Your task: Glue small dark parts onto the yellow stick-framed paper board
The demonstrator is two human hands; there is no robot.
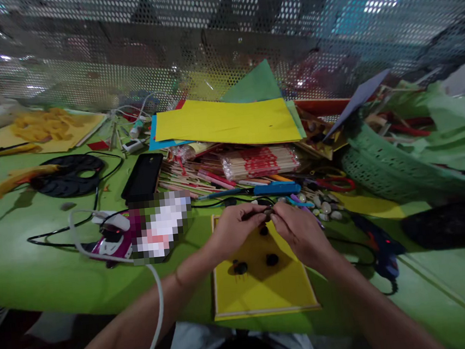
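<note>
My left hand and my right hand meet over the far end of a yellow board edged with thin wooden strips. Between their fingertips is a small dark pebble, mostly covered by the fingers. Lying on the board are a black pebble close under the hands, another black pebble, and a dark pebble with small orange lines drawn beside it. Beyond my right hand is a pile of mixed pebbles.
A glue gun with a cord lies at right, near a green basket of paper scraps. Left are a lit phone, a purple power strip and a black phone. Behind lie a blue cutter, sticks and yellow sheets.
</note>
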